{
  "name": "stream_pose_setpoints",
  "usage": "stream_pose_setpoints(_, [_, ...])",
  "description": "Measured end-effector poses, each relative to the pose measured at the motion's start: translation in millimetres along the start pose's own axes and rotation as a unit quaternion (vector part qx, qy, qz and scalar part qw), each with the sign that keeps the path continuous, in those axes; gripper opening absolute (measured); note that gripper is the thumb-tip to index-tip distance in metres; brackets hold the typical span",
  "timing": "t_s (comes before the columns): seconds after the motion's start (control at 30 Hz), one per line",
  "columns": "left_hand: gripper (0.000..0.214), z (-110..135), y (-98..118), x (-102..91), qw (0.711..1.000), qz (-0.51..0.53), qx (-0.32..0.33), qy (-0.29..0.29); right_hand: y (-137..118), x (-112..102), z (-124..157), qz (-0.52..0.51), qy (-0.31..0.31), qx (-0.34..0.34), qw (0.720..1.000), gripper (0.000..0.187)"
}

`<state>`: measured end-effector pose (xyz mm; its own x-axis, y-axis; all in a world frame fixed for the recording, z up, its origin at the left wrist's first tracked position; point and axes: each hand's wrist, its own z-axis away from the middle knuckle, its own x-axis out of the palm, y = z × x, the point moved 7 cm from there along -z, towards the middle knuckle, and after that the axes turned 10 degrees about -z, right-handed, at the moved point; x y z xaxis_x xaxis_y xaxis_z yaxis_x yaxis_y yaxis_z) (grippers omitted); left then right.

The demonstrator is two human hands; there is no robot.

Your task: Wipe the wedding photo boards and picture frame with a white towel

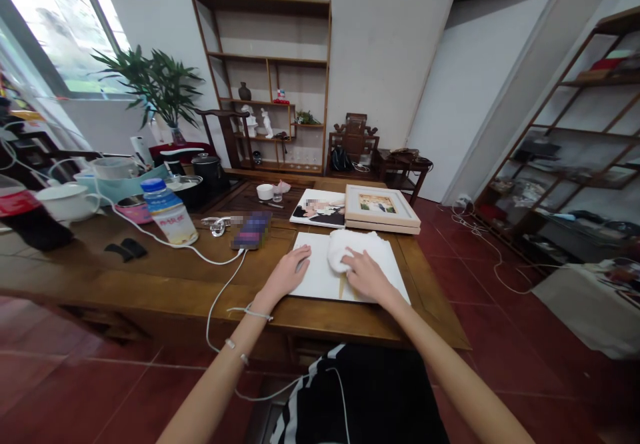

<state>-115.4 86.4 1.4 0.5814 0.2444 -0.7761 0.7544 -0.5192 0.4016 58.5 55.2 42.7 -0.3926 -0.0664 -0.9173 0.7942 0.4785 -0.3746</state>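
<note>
A flat white board (320, 277) lies on the wooden table (175, 284) in front of me. My left hand (289, 273) rests on its left edge with the fingers laid flat, holding nothing. My right hand (367, 275) presses down on a crumpled white cloth (350, 244) that lies on the board, fingers bent over it. A thin wooden strip sticks out from under my right hand near the board's front edge.
Behind the board lie a photo print (320, 207) and stacked framed pictures (381, 208). A phone (253, 231) on a white cable, a plastic bottle (170, 212), cups, pots and a cola bottle (23, 214) crowd the table's left. Shelves line the back wall and the right.
</note>
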Motion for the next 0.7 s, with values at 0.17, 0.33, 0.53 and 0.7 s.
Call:
stream_pose_setpoints(0.17, [0.033,-0.6,-1.4,1.3,1.0,0.0,0.0,0.002,20.7,-4.5,-43.2,0.027,0.034,0.03,0.999,0.04])
stream_pose_setpoints(0.33, [0.034,-0.2,-0.6,0.7,1.0,0.007,-0.002,0.002,6.2,3.2,-40.4,0.054,0.049,0.023,0.997,0.034])
stream_pose_setpoints(0.53, [0.033,1.0,1.2,-1.7,1.0,0.007,0.002,0.002,-35.0,17.9,22.0,0.059,0.032,-0.066,0.996,0.035])
stream_pose_setpoints(0.7, [0.033,0.3,4.6,-4.7,1.0,-0.004,-0.002,0.008,-61.0,23.7,70.8,0.028,-0.009,-0.12,0.992,0.034])
